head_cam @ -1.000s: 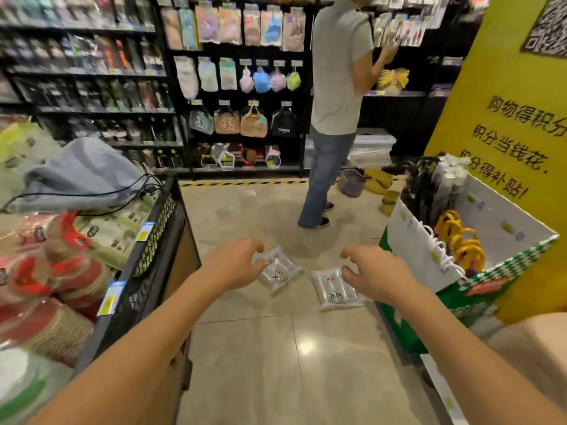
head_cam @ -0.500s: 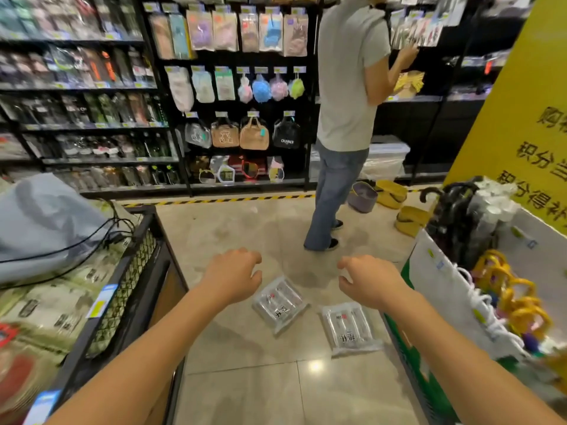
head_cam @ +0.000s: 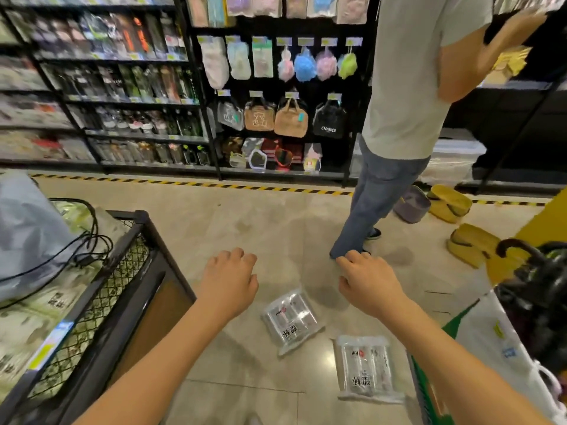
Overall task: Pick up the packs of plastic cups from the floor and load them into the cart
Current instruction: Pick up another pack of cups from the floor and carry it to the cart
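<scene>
While earlier upon them, both packs (head_cam: 293, 321) on floor, left hand (head_cam: 228, 280) and right hand (head_cam: 369, 283) empty.

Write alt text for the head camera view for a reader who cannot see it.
Two bare hands, the left hand and right hand, reach out empty above two clear packs of plastic cups, the nearer-left pack and the right pack, lying flat and apart on the shop's tiled floor. A black mesh cart stands at left; a person in jeans faces the shelves ahead.
</scene>
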A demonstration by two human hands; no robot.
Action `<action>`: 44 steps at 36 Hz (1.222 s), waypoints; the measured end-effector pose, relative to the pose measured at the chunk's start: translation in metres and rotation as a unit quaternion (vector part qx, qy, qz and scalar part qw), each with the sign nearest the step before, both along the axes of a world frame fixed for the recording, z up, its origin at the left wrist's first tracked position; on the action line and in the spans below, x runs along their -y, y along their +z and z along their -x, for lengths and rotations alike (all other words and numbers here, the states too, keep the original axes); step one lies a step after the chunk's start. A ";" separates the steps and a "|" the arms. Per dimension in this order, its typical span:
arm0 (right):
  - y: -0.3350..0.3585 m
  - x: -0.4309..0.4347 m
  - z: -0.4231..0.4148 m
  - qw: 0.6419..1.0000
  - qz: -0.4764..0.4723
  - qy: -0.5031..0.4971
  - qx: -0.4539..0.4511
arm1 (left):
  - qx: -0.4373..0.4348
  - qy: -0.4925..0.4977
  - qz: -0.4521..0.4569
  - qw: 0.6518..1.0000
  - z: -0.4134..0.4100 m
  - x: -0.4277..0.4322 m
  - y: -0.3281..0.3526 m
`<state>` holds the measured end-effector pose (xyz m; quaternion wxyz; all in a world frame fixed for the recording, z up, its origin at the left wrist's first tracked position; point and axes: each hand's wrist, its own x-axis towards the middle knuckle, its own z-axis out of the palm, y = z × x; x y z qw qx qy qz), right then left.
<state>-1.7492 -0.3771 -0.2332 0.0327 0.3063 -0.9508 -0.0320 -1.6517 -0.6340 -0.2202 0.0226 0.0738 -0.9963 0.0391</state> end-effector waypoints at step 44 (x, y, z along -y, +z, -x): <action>-0.879 0.085 0.346 0.893 0.076 -0.055 0.439 | 0.199 0.293 -0.445 0.822 0.243 0.057 -0.888</action>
